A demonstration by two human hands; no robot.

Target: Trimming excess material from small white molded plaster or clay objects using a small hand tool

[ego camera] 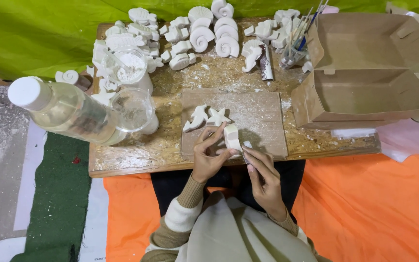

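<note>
White plaster is what your left hand grips: a small cast piece, fingers clamped round it at the near edge of the brown board. Your right hand pinches a thin tool against the piece's lower end. Just beyond lie a starfish cast and a seahorse cast. Farther out on the tabletop stand shell casts, a clear bottle and an open cardboard box.

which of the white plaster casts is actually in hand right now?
The blocky white cast, pinched by the left hand at the brown board's near edge. The star and its neighbour lie untouched on the board.
</note>
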